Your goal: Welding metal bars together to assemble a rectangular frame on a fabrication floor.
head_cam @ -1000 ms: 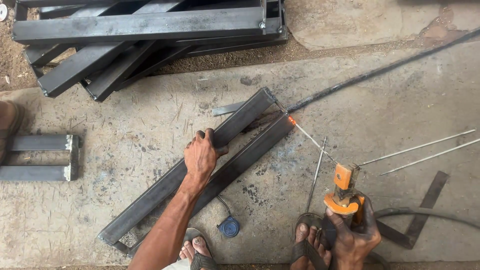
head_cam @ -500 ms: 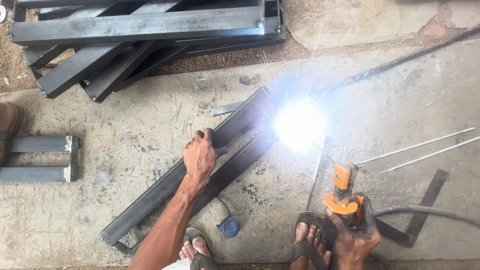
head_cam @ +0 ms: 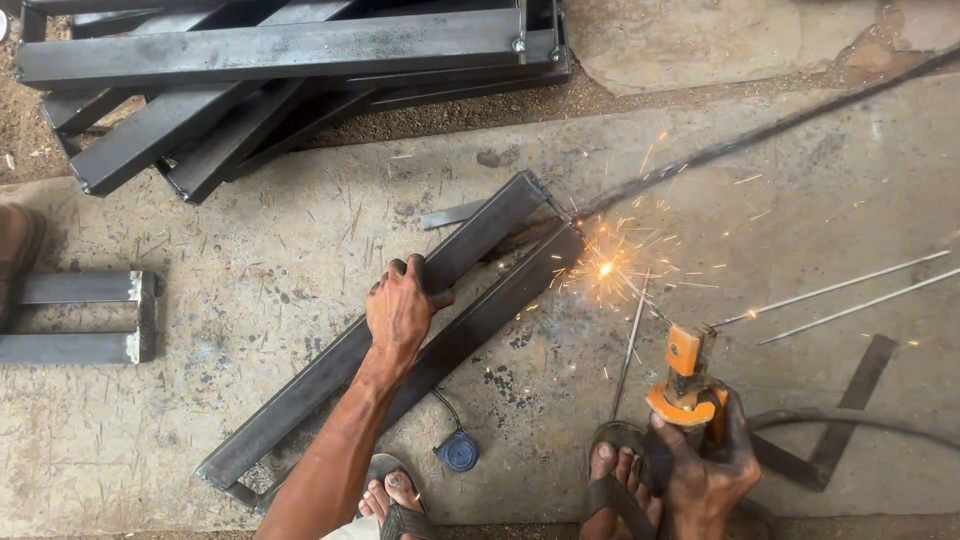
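Two steel tubes (head_cam: 400, 330) lie side by side mid-floor. The left hand (head_cam: 403, 312) curls its grip over the upper one. The right hand (head_cam: 705, 470), grip pressed tight, pinches one orange electrode holder (head_cam: 685, 375); its rod, seemingly, meets the sparks (head_cam: 605, 268). Two spare rods (head_cam: 840, 295) lie rightward.

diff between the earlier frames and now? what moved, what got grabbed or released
The big white arc glare at the rod tip has shrunk to a small glow throwing sparks beside the steel frame's end. Nothing was grabbed or released. The left hand still presses the frame's upper bar, the right hand still grips the orange electrode holder, and the feet, spare rods and stacked tubes stayed put.
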